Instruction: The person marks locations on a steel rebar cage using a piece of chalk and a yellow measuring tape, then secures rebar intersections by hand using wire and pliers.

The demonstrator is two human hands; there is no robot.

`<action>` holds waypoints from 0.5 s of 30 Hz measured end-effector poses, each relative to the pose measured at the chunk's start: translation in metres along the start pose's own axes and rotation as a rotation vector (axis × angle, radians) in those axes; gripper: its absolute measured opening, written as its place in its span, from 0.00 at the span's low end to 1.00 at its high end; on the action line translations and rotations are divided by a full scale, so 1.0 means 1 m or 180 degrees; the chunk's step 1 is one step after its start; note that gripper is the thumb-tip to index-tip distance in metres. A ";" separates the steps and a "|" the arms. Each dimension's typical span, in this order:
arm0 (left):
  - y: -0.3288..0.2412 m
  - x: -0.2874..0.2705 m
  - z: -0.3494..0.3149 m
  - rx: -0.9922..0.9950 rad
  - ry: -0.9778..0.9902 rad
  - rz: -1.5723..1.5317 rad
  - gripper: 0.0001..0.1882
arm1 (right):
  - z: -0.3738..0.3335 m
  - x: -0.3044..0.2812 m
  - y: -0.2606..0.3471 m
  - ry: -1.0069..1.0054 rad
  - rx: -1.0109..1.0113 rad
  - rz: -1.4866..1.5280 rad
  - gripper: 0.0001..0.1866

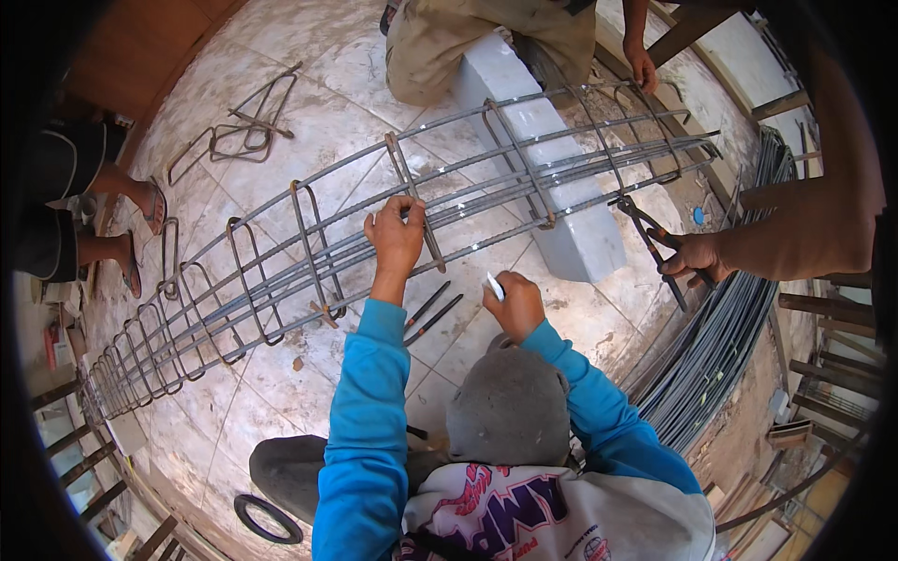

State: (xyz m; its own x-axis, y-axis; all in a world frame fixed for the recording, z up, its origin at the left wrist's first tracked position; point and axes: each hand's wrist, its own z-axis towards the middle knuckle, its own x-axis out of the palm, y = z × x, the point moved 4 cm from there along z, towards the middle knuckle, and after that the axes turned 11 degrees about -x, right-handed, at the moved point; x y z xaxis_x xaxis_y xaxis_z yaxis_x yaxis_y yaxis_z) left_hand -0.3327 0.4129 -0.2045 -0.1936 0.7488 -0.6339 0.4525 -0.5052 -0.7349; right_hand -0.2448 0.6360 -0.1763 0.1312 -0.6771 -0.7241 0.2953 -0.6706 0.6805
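A long rebar cage (323, 224) stretches from far left to upper right, its rods carrying white marks. My left hand (395, 236), in a blue sleeve, closes its fingers around a rusty stirrup (433, 245) near the middle of the cage. Below the cage, apart from it, my right hand (517, 307) pinches a small white piece (495, 287) that looks like chalk. On the tiled floor between my hands lie pliers, only their two dark handles (433, 318) showing clearly. The cage's right part rests across a pale rectangular block (585, 245).
At right a co-worker's hand (692, 259) holds nippers (650, 238) against the cage. Another hand (642, 71) is by its far end, beside a kneeling person (430, 56). Feet in sandals (131, 262) stand left. Loose stirrups (245, 136) and a rod bundle (706, 355) lie on the floor.
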 end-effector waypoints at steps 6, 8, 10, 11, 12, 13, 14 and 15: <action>-0.007 -0.015 -0.002 -0.0042 0.0354 -0.0433 0.13 | 0.004 -0.014 -0.004 0.0033 0.0498 0.0597 0.11; -0.010 -0.034 0.001 0.0033 0.0353 -0.0697 0.10 | 0.032 -0.019 0.008 -0.0160 0.0332 0.0959 0.12; -0.009 -0.067 0.008 0.0238 -0.0009 -0.0665 0.08 | 0.061 -0.022 0.026 -0.0368 0.0175 0.1261 0.13; -0.007 -0.087 0.012 0.0454 -0.0446 -0.0344 0.08 | 0.075 -0.020 0.034 -0.0235 0.0089 0.1288 0.13; -0.003 -0.109 0.014 0.0602 -0.0937 -0.0066 0.08 | 0.088 -0.016 0.043 -0.0052 -0.0030 0.1353 0.13; 0.006 -0.127 0.016 0.0462 -0.1214 0.0269 0.08 | 0.100 -0.011 0.050 -0.0067 -0.0011 0.1293 0.13; 0.020 -0.142 0.015 0.0168 -0.1377 0.0278 0.10 | 0.113 -0.003 0.058 -0.0017 -0.0074 0.1378 0.13; 0.034 -0.153 0.013 0.0005 -0.1240 0.0505 0.11 | 0.126 0.007 0.065 0.0114 -0.0121 0.1447 0.13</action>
State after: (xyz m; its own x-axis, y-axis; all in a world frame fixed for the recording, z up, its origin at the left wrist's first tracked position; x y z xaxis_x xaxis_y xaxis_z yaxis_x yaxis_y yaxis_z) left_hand -0.2991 0.2757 -0.1352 -0.4365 0.4436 -0.7827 0.5018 -0.6021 -0.6210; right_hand -0.3435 0.5495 -0.1228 0.2879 -0.8888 -0.3567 0.2346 -0.2957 0.9260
